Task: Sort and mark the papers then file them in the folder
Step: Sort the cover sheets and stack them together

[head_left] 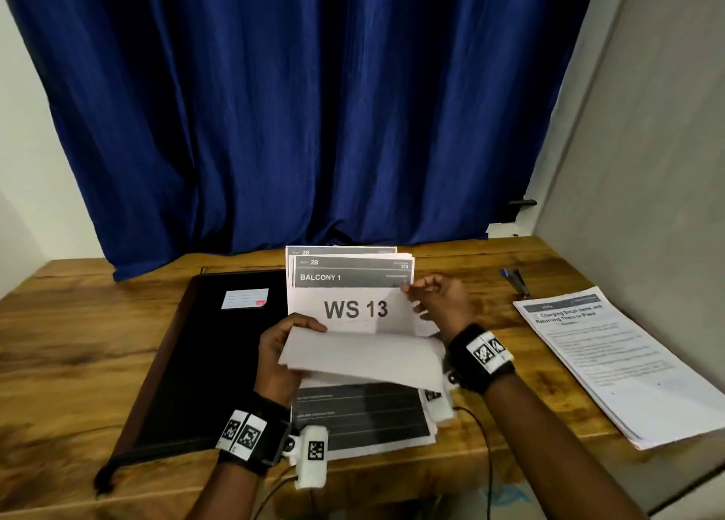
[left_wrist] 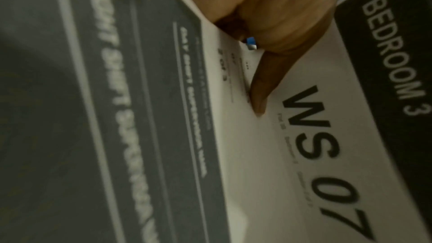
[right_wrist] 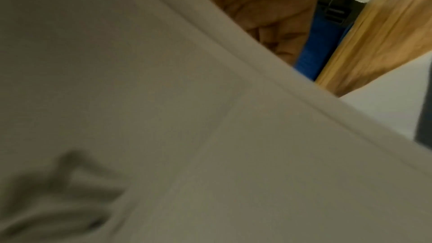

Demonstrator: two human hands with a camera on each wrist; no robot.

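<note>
Two hands working one sheaf [head_left: 349,308] beside the black folder [head_left: 219,347]: left hand [head_left: 280,357] gripping folded-down sheets, right hand [head_left: 441,300] pinching the sheaf's edge. Second stack [head_left: 620,366] and pen [head_left: 516,280] lying right of folder.

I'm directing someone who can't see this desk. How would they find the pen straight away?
Start at the wooden table and go to its far right corner, near the grey wall. Beyond the top edge of the loose stack of printed papers lies the pen. It is the only small, dark, slim thing there, with a blue tip; everything around it is flat paper.
</note>
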